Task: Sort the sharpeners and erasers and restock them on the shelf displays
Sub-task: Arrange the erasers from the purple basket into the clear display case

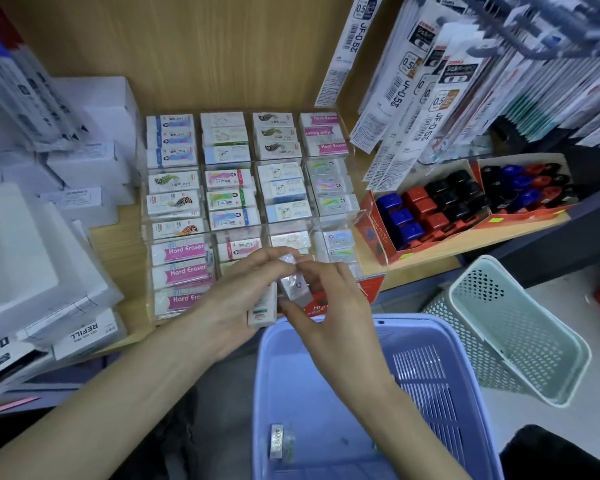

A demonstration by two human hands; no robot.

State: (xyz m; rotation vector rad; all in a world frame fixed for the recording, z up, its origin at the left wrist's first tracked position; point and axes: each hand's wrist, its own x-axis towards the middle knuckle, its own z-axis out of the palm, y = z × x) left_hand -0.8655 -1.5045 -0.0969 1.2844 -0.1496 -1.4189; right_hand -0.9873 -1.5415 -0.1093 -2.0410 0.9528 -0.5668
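Sorting at the shelf's (pixel 430 252) front edge: left hand (pixel 232 299) grips a white eraser (pixel 262 311), right hand (pixel 326 306) pinches a wrapped eraser (pixel 291 287); next, likely, matching its display (pixel 357 216) compartment.

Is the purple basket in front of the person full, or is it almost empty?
Almost empty: the purple basket shows a mostly bare floor, with one small wrapped item lying near its left wall.
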